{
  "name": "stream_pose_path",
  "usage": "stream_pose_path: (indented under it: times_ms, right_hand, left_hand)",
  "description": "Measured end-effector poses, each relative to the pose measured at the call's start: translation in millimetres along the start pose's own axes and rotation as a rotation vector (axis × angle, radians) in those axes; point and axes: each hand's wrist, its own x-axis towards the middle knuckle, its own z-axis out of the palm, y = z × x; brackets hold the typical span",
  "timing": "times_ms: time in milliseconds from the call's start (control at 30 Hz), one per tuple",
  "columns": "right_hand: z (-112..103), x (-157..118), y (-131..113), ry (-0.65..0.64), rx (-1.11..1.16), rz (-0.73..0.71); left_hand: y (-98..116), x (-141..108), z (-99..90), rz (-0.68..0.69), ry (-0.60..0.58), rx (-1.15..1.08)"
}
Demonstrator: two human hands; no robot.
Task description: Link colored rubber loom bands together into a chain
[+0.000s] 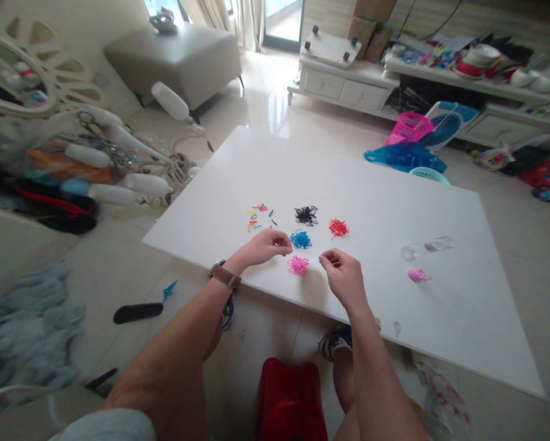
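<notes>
My left hand (275, 244) is closed in a pinch beside a pile of blue rubber bands (301, 239); whatever its fingertips hold is too small to make out. To the right, my right hand (343, 272) is closed with a thin yellow rubber band (335, 264) showing at its fingers. Between and below the hands lies a pile of pink rubber bands (297, 265). Black rubber bands (306, 215) and red rubber bands (338, 228) form separate piles farther back. Loose mixed-colour rubber bands (253, 223) are scattered beyond my left hand.
On the white table (394, 208), a transparent container (426, 247) lies on its side, with a pink item (419, 275) nearby. A red stool (291, 401) stands below the front edge. Lamp parts (114, 195) crowd the floor at left; a pink basket (410, 127) sits behind.
</notes>
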Motion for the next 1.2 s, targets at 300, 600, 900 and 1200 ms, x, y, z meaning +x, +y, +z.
stream_pose_path:
  times_ms: [300, 600, 900, 1200]
  right_hand:
    - [-2.7, 2.9, 3.0, 0.042, -0.045, -0.035]
    - [21.3, 1.7, -12.6, -0.057, 0.067, -0.122]
    - [20.4, 2.7, -11.0, -0.02, 0.01, -0.162]
    - [3.5, -0.1, -0.8, 0.056, 0.009, -0.072]
  left_hand:
    - [-0.6, 0.3, -3.6, -0.017, 0.075, -0.027]
    - [4.0, 6.8, 15.3, 0.01, 0.024, -0.055]
    - [4.9, 8.5, 18.1, 0.023, 0.036, -0.061]
    - [6.0, 5.6, 11.9, -0.003, 0.071, 0.003]
